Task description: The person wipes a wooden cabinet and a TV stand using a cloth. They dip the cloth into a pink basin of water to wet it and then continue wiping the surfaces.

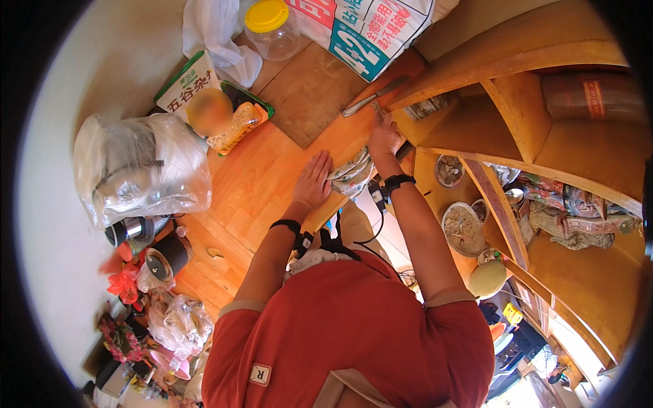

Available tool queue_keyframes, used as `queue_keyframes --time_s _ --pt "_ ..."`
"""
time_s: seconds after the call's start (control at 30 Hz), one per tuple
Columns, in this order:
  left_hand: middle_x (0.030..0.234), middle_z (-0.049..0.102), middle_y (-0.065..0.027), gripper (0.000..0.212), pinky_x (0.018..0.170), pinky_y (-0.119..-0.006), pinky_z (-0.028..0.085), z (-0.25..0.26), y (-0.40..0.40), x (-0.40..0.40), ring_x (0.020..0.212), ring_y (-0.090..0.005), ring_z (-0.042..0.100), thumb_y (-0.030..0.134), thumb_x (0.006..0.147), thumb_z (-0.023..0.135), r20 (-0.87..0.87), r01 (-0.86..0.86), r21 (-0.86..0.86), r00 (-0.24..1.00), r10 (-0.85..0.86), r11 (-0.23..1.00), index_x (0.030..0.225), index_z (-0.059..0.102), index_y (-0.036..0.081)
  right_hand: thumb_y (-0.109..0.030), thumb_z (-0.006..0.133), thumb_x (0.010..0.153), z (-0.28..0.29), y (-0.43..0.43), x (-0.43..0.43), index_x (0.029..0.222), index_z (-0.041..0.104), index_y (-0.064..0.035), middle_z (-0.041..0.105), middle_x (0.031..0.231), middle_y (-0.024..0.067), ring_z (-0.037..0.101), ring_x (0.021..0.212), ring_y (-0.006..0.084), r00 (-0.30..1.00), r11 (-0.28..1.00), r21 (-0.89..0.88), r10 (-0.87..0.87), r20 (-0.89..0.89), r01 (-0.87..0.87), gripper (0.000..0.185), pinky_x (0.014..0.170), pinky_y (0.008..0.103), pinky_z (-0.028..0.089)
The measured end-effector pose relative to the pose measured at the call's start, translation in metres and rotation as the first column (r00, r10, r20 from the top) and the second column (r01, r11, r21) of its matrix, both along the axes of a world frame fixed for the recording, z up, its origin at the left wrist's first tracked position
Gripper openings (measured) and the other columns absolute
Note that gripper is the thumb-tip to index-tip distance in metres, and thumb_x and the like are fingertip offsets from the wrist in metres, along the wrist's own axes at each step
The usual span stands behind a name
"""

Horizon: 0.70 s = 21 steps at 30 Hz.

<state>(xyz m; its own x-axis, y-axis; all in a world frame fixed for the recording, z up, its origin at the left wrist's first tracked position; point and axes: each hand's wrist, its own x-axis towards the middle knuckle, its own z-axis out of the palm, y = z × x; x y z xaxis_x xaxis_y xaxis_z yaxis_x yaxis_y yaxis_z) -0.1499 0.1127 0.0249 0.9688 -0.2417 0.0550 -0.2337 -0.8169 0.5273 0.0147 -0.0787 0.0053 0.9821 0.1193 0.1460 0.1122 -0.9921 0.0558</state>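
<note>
My left hand (312, 179) lies flat on the orange wooden tabletop (245, 199), fingers stretched forward, its inner side against a crumpled patterned cloth (353, 174). Bunched near the table's right edge, this pale cloth runs from the left hand to my right hand (384, 138). The right fingers are closed around the cloth, and a bit of fabric shows past them. Just beyond the right hand lies a knife (375, 97) with a metal blade and dark handle. Dark straps circle both wrists.
A brown board (311, 92) lies ahead, with a yellow-lidded clear jar (273, 30) and a printed bag (377, 30) at its far side. Food packages (224, 112) and a plastic-wrapped bundle (143, 171) stand left. Wooden shelves (530, 153) with bowls and bags rise right.
</note>
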Motion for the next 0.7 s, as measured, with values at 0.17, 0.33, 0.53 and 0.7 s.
queue_keyframes --time_s 0.17,0.33,0.53,0.7 --pt "0.152 0.032 -0.0164 0.062 0.117 -0.045 0.024 0.003 0.0 0.001 0.142 -0.0326 0.028 0.019 0.085 0.054 -0.001 -0.003 -0.012 1.0 0.003 1.0 0.142 0.037 -0.001 -0.017 0.058 0.087 -0.006 -0.026 -0.016 0.121 0.059 -0.0106 0.052 0.13 0.0157 0.063 0.102 0.0314 0.861 0.972 -0.05 -0.228 -0.455 0.231 0.034 0.067 0.0445 0.057" --pt "0.151 0.033 -0.0164 0.061 0.117 -0.045 0.024 0.0 -0.001 0.002 0.142 -0.0328 0.028 0.019 0.085 0.053 0.012 -0.021 -0.024 1.0 0.022 0.999 0.141 0.039 -0.001 -0.014 0.055 0.087 0.029 -0.058 -0.06 0.13 0.053 -0.0066 0.046 0.135 0.019 0.057 0.11 0.0372 0.833 0.941 0.02 -0.289 -0.471 0.338 0.043 0.077 0.048 0.054" --pt "0.151 0.034 -0.0162 0.06 0.117 -0.045 0.024 0.004 0.0 0.002 0.142 -0.033 0.029 0.019 0.085 0.054 0.009 -0.009 0.002 1.0 0.009 1.0 0.14 0.04 -0.002 -0.014 0.06 0.085 0.041 -0.021 -0.022 0.125 0.058 -0.017 0.056 0.105 0.0116 0.058 0.097 0.0336 0.982 0.961 0.247 0.083 0.169 -0.124 0.04 0.074 0.0453 0.053" --pt "0.151 0.034 -0.0165 0.061 0.117 -0.045 0.025 0.009 0.0 0.001 0.142 -0.0327 0.029 0.019 0.085 0.054 0.013 -0.001 0.008 1.0 0.001 1.0 0.14 0.039 -0.002 -0.016 0.066 0.081 0.011 -0.022 0.002 0.132 0.054 -0.0201 0.054 0.11 0.0097 0.057 0.102 0.0307 0.998 0.995 0.075 0.064 -0.014 -0.063 0.052 0.074 0.0439 0.054"
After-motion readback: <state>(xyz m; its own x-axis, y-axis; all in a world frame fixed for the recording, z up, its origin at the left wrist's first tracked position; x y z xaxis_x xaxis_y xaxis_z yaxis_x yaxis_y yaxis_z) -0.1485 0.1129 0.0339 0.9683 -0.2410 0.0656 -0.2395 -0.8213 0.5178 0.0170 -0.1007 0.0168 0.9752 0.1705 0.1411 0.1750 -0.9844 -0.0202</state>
